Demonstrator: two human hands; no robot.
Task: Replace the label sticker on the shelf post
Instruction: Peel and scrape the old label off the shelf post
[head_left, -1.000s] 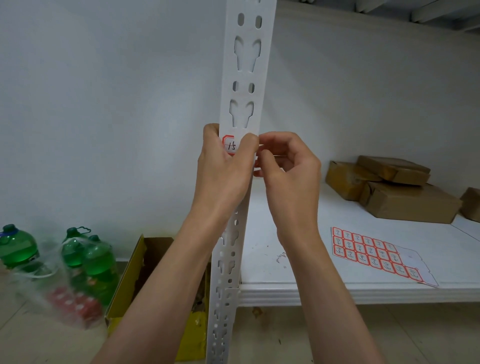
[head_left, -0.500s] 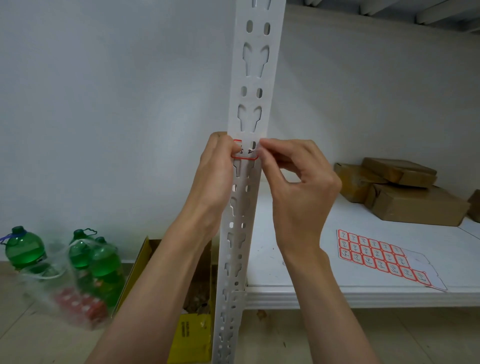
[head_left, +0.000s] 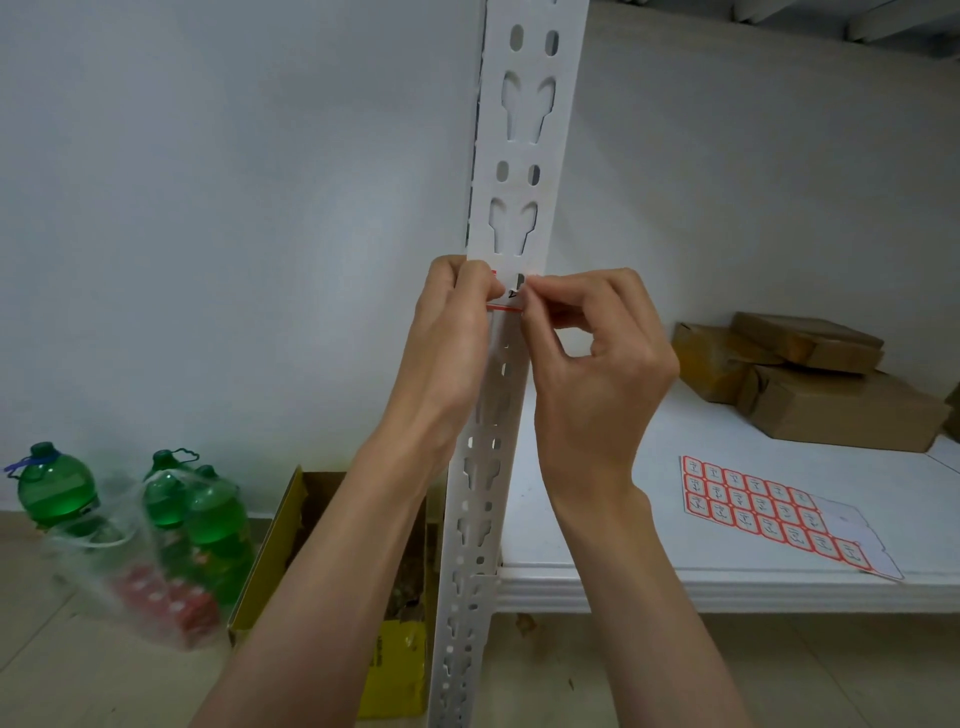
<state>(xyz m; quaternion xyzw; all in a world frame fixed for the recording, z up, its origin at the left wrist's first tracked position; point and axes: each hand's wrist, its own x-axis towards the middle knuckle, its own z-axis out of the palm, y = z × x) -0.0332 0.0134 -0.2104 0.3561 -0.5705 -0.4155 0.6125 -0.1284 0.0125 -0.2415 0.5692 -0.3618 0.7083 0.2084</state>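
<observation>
A white perforated shelf post (head_left: 524, 156) rises through the middle of the view. A red-edged white label sticker (head_left: 506, 297) with dark handwriting sits on its front face, mostly covered by fingers. My left hand (head_left: 449, 348) wraps the post's left edge, its fingertips on the sticker's left side. My right hand (head_left: 592, 358) pinches the sticker's right edge between thumb and forefinger. A sheet of red-bordered stickers (head_left: 774, 512) lies on the white shelf board (head_left: 727, 582) to the right, part of its backing bare.
Brown cardboard parcels (head_left: 810, 384) are stacked at the shelf's back right. On the floor to the left stand green bottles (head_left: 57, 488) and a plastic bag of bottles (head_left: 171, 551). An open yellow carton (head_left: 332, 587) sits behind the post's foot.
The view rose and moved closer. My left thumb slid off the sticker's face toward its left edge, and my right fingers shifted onto its right edge.
</observation>
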